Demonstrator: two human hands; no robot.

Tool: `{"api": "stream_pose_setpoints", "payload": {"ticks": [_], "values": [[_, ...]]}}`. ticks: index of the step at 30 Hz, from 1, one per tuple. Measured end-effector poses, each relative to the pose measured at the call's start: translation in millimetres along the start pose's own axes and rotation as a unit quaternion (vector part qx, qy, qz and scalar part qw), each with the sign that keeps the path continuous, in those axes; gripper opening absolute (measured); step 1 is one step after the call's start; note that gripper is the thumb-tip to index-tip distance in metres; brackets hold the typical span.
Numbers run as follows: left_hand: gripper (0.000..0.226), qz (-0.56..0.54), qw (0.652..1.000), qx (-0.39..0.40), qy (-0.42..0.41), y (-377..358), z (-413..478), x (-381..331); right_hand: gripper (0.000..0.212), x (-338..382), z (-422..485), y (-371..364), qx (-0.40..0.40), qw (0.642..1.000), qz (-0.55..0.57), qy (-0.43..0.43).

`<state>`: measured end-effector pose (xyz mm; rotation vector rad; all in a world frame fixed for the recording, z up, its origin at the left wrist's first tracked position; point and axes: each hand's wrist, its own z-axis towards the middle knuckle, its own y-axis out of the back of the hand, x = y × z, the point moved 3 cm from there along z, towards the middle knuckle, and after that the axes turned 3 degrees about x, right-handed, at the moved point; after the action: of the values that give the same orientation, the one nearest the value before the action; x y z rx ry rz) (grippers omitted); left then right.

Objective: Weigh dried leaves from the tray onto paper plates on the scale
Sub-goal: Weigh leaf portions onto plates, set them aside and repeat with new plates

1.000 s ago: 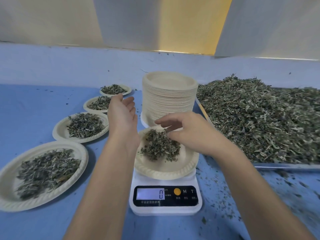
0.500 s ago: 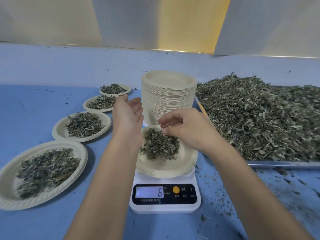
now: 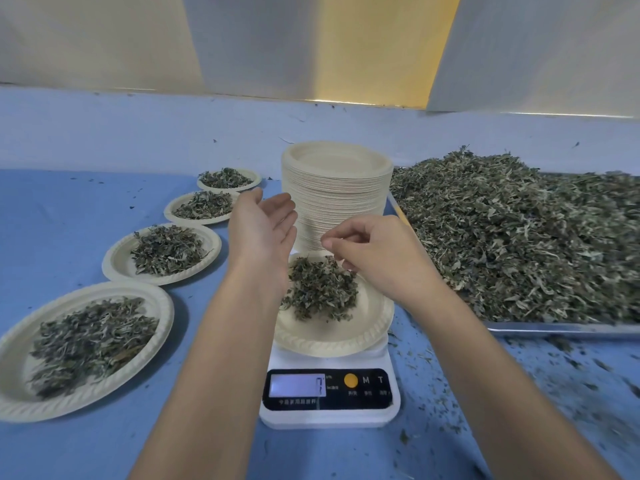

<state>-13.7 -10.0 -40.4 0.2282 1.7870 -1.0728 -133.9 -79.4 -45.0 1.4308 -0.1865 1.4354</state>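
A paper plate [image 3: 346,344] sits on the white digital scale [image 3: 329,393] and carries a small heap of dried leaves [image 3: 322,292]. The display shows a single digit, about 7. My right hand [image 3: 377,254] hovers over the plate's far right side with its fingers curled and fingertips pinched, a few leaves showing under them. To the left of the plate, my left hand [image 3: 263,230] is raised with an empty palm and straight fingers. At the right, the metal tray [image 3: 561,329] holds a large mound of dried leaves [image 3: 519,244].
A tall stack of empty paper plates [image 3: 337,188] stands just behind the scale. Several filled plates [image 3: 162,306] run in a line along the left of the blue table. Leaf crumbs lie scattered at the front right.
Both hands have risen a little above the plate. The left hand has turned palm-up and opened wider. The scale reading has gone from 0 to 6 to about 7.
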Motion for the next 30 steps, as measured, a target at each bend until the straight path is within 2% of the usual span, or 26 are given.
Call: {"api": "stream_pose_setpoints", "payload": {"ticks": [4,8,12,17,21,25,30], "values": [[0.040,-0.010,0.999,0.047,0.015,-10,-5,0,0.023,-10,2,1,0.033,0.999,0.004,-0.028],[0.039,-0.003,0.997,0.067,0.027,-18,-10,4,0.002,-19,3,14,-0.014,0.997,0.055,-0.053],[0.040,0.008,0.995,0.090,0.038,-31,-15,10,0.004,-30,0,36,-0.053,0.997,-0.012,-0.061],[0.040,0.007,0.994,0.101,0.042,-45,-16,17,0.006,-29,-5,41,-0.020,0.998,0.027,-0.054],[0.039,0.003,0.996,0.084,0.028,-41,-14,14,0.010,-20,-4,30,0.004,0.999,0.038,-0.012],[0.036,0.032,0.996,0.080,0.010,-32,-14,6,0.013,-25,1,14,-0.054,0.996,0.061,-0.020],[0.025,0.172,0.983,-0.022,-0.067,3,-8,-6,0.024,-41,-3,4,-0.113,0.987,0.094,-0.057]]}}
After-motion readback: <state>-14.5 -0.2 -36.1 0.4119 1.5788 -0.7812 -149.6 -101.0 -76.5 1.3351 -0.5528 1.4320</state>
